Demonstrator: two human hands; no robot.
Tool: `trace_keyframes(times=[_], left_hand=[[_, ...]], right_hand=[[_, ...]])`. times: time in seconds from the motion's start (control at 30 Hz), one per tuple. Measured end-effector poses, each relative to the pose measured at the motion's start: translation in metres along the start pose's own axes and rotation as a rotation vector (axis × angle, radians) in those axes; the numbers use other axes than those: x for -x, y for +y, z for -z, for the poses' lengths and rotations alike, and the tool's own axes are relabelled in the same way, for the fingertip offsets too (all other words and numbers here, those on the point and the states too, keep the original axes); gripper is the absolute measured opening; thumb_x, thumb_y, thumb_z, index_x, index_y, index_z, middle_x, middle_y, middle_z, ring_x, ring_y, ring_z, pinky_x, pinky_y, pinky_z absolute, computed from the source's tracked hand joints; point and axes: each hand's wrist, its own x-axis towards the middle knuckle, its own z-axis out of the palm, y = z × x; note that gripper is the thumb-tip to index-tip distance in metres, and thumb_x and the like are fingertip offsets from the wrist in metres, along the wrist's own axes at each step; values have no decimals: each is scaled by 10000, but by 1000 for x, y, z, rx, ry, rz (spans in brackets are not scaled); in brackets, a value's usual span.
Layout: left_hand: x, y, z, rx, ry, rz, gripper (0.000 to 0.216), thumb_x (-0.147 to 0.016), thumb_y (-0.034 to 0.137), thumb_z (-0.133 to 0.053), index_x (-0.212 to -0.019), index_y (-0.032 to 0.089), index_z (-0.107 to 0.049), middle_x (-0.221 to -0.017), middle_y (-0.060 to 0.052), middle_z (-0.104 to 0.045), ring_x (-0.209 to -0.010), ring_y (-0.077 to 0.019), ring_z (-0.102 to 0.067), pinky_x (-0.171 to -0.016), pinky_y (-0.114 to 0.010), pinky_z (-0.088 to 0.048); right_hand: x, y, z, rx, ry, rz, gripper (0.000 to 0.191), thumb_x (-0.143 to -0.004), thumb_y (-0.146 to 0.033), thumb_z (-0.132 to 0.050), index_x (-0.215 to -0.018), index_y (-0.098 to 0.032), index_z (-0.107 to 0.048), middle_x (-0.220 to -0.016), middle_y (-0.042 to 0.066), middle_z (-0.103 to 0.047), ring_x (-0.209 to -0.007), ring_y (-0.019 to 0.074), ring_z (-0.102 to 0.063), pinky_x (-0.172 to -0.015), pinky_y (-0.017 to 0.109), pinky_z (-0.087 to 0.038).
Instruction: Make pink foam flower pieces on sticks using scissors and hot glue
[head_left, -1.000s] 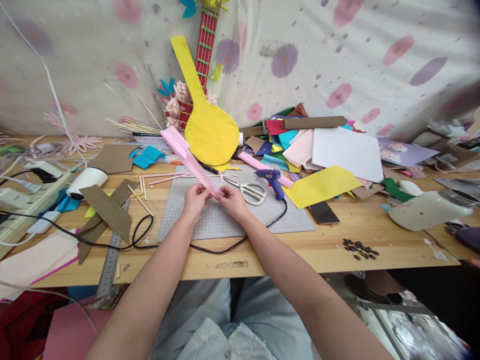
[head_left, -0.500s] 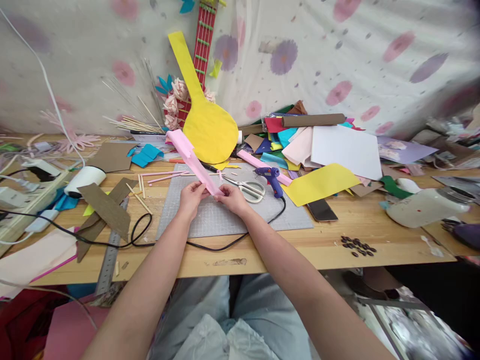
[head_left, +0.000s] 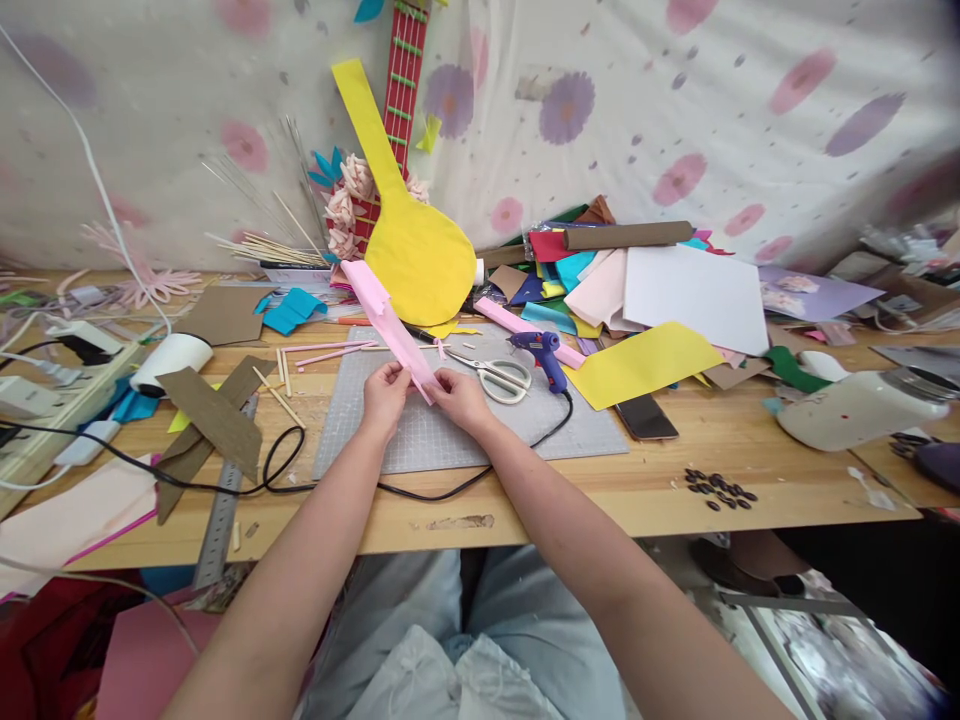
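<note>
Long pink paper-like strip (head_left: 388, 322): slanting, near end above grey gridded cutting mat (head_left: 442, 447).
Your left hand (head_left: 385, 399): pinching its left edge.
Your right hand (head_left: 460, 397): pinching its near end.
Strip hazard: your uneven pull could crease it (thin stock, apparently).

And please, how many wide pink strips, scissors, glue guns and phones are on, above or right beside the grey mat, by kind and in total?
Pink strips: 2
Scissors: 1
Glue guns: 1
Phones: 1
Total: 5
</note>
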Motion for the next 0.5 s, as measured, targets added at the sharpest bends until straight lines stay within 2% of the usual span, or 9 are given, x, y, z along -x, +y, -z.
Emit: trace_keyframes(times=[0.2, 0.5], left_hand=[[1, 2, 0, 14, -19, -26, 132, -615, 207, -606, -704, 119, -563, -623, -6, -600, -570, -121, -580, -614, -303, -505], [2, 2, 0, 6, -24, -68, 145, -609, 215, -626, -704, 133, -553, -635, -1, -594, -589, -120, -577, -612, -296, -502]], right_hand=[[5, -7, 1, 138, 73, 41, 205, -769, -356, -471, -711, -188, -572, -598, -22, -534, -544, 94, -430, -520, 210, -263], [8, -11, 4, 144, 77, 62, 242, -795, -361, -449, -704, -185, -588, -608, -10, -568, -559, 98, -477, -534, 208, -291]])
